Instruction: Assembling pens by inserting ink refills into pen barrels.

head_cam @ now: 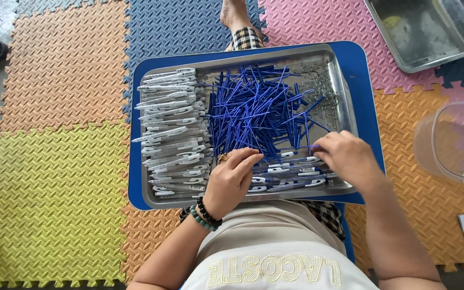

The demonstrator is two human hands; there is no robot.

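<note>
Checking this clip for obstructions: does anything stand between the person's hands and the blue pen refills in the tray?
Nothing visible does. The right hand and left hand rest directly at the near edge of the blue refill pile inside the metal tray.

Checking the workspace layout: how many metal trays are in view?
2. One metal tray sits on the blue board in front of the person, holding pen parts under both hands. The second tray lies at top right, partly cut off by the frame edge.
</note>
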